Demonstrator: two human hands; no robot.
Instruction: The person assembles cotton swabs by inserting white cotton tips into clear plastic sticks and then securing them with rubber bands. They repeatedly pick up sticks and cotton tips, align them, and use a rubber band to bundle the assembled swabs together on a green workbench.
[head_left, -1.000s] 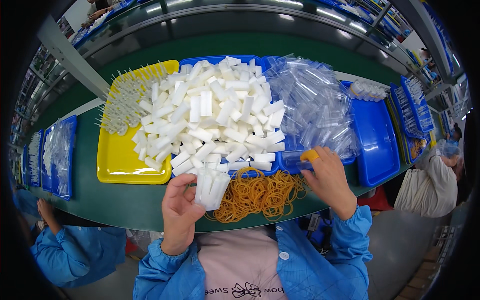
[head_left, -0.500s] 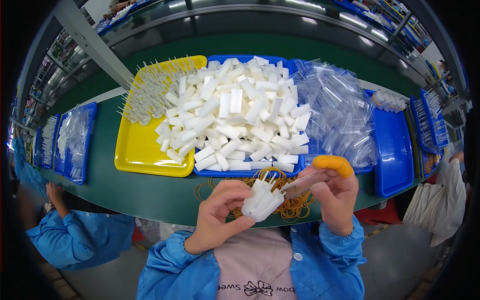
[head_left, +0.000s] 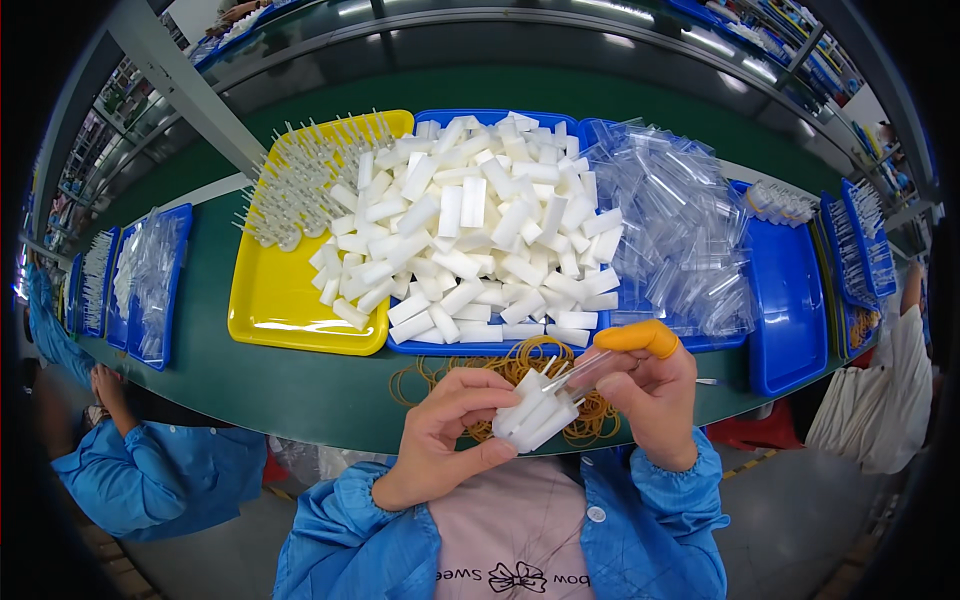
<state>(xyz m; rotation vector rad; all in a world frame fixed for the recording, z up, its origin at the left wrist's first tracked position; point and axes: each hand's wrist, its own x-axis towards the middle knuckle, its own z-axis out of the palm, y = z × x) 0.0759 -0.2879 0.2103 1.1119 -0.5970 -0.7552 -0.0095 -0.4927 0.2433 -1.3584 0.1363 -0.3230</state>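
Observation:
My left hand [head_left: 440, 428] grips a bundle of white blocks [head_left: 538, 418] at the near edge of the table; thin pale rods stick up from its far end. A clear plastic sleeve [head_left: 580, 374] is pinched in my right hand [head_left: 655, 402], whose index finger wears an orange finger cot [head_left: 640, 338]. The sleeve slants down to the bundle's top and meets one of the rods; how far it covers the rod is hard to see. Behind and under both hands lies a heap of tan rubber bands [head_left: 601, 418].
Beyond my hands, white blocks [head_left: 470, 230] are heaped over a blue tray. At left, a yellow tray [head_left: 290, 310] holds upright pale rods [head_left: 310, 180]. At right lie clear sleeves [head_left: 670, 230] and a blue tray [head_left: 790, 310] with capped pieces [head_left: 780, 203]. A person's sleeve [head_left: 150, 480] shows far left.
My right hand has moved left and a little down, bringing the clear sleeve onto the bundle's rod end. The bundle has shifted slightly right and down in my left hand.

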